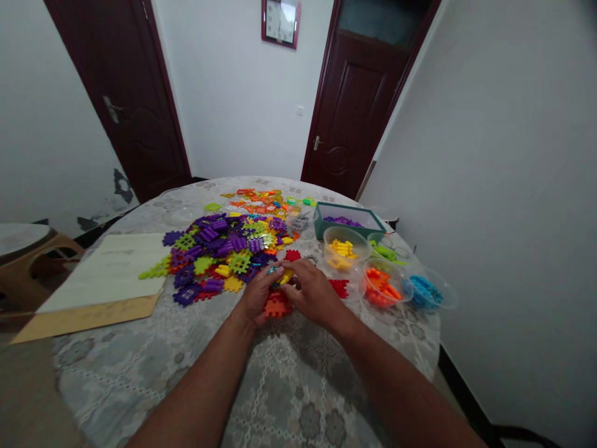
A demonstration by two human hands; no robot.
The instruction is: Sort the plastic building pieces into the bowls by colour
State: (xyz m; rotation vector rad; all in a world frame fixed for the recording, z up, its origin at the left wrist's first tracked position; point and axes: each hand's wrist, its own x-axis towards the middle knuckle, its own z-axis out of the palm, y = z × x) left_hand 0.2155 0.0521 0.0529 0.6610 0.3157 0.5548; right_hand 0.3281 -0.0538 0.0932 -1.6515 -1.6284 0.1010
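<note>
White walls [242, 106] stand behind a cloth-covered bench [265, 392]. Clear bowls [360, 244] right of centre each hold one colour, presumably to keep colours apart; a mixed pile [214, 239] lies left of centre. Forearms [198, 379] converge from the lower edge to mid-frame, where the right hand [314, 290] pinches a yellow piece [286, 277] beside the left hand [256, 297], whose grip I cannot tell; an orange block [278, 306] shows between them.

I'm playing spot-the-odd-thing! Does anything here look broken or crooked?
Yes. Dark, ragged patches mark the lower white wall at the picture's left, as if paint peeled. The brown sheet also lies crooked, seeming to poke past the table's edge.
</note>
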